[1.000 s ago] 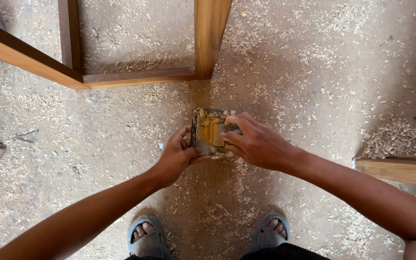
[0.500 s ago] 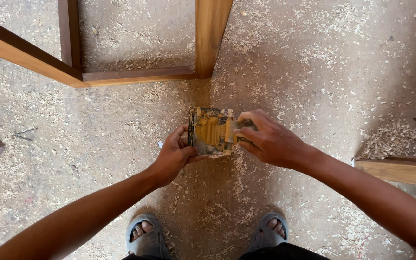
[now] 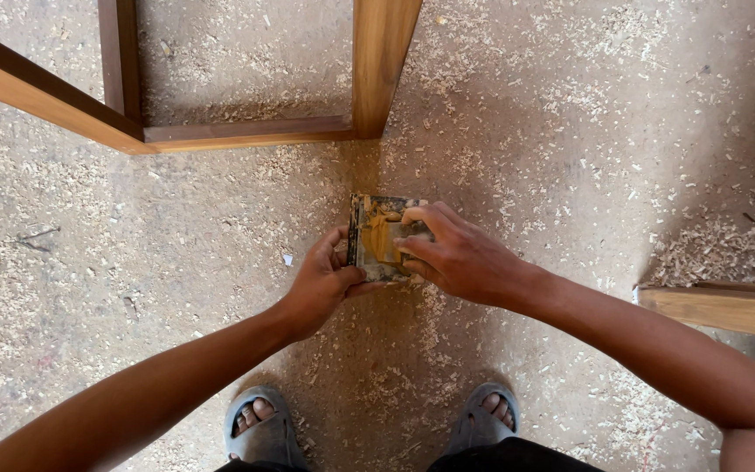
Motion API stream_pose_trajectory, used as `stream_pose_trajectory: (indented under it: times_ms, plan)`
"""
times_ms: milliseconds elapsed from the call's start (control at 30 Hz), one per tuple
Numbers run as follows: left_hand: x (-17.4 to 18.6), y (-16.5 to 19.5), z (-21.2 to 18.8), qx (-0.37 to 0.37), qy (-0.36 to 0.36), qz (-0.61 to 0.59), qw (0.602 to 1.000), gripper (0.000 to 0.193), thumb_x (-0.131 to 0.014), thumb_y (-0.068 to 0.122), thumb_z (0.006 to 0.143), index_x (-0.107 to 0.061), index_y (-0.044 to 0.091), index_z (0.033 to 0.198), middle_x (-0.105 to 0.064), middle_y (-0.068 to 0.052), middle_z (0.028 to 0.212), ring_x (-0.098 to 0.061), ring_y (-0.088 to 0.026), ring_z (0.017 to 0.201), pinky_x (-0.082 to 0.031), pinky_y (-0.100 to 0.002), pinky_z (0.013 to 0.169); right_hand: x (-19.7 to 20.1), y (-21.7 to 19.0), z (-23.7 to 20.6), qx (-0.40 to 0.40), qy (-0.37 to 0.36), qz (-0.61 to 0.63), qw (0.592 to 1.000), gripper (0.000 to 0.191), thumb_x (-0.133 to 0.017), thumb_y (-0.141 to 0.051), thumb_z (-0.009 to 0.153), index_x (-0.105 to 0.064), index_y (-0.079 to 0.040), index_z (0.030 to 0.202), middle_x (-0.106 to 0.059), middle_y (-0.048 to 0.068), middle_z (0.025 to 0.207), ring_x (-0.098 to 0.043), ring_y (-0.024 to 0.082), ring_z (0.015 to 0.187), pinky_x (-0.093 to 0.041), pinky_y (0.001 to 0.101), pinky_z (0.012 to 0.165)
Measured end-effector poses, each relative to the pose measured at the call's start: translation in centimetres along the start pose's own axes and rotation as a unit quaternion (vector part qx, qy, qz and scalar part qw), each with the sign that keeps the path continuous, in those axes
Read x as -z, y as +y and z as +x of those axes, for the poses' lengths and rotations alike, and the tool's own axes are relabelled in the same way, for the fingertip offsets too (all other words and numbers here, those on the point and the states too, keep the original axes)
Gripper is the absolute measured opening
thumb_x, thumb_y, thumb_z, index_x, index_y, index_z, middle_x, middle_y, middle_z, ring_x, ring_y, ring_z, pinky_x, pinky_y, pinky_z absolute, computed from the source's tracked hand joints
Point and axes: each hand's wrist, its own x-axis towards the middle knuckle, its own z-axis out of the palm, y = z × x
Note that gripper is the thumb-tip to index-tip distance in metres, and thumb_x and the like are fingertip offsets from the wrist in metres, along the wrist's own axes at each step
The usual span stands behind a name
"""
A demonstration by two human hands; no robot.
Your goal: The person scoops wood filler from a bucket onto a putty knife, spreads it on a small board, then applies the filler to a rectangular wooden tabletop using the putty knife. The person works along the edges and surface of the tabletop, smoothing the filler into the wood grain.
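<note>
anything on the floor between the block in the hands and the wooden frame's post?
Head view: only sawdust and shavings on the floor between the block and the frame post. No tool or other thing lies there.

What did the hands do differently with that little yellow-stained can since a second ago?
Very little. The right hand slid a bit to the right across the top of the small square can, so more of its yellow-smeared top shows. The left hand kept its grip on the can's left side. Nothing was let go. The wooden frame, the sawdust-covered floor and the sandalled feet stayed put.
</note>
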Motion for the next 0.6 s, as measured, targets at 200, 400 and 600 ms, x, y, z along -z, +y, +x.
stream_pose_trajectory:
  times_ms: [200, 400, 600]
  plan:
    - [0.3, 0.4, -0.1, 0.006, 0.011, 0.003, 1.000, 0.054, -0.048, -0.014, 0.089, -0.036, 0.002, 0.140, -0.068, -0.021, 0.108, -0.074, -0.028, 0.101, -0.067, -0.032, 0.089, -0.4, 0.3, -0.6, -0.007, -0.025, -0.019, 0.999, 0.027, -0.071, -0.022, 0.094, -0.070, 0.002, 0.106, -0.054, 0.020, 0.125, -0.062, 0.028, 0.102, -0.064, 0.0319, 0.079]
    - [0.3, 0.2, -0.1, 0.003, 0.006, 0.007, 1.000, 0.055, -0.048, -0.014, 0.091, -0.035, 0.003, 0.142, -0.068, -0.021, 0.107, -0.074, -0.029, 0.101, -0.067, -0.032, 0.089, -0.6, 0.8, -1.6, 0.002, -0.012, -0.036, 0.999, 0.026, -0.069, -0.023, 0.094, -0.070, 0.000, 0.106, -0.054, 0.020, 0.126, -0.063, 0.028, 0.105, -0.065, 0.0327, 0.081]
    - [0.7, 0.2, 0.2, -0.010, 0.003, 0.006, 1.000, 0.053, -0.048, -0.014, 0.091, -0.037, 0.001, 0.141, -0.069, -0.022, 0.107, -0.074, -0.028, 0.101, -0.067, -0.031, 0.089, 0.1, 1.3, -1.8, -0.016, -0.030, -0.031, 0.999, 0.025, -0.067, -0.024, 0.097, -0.070, -0.002, 0.108, -0.054, 0.020, 0.127, -0.062, 0.027, 0.103, -0.065, 0.0313, 0.078]
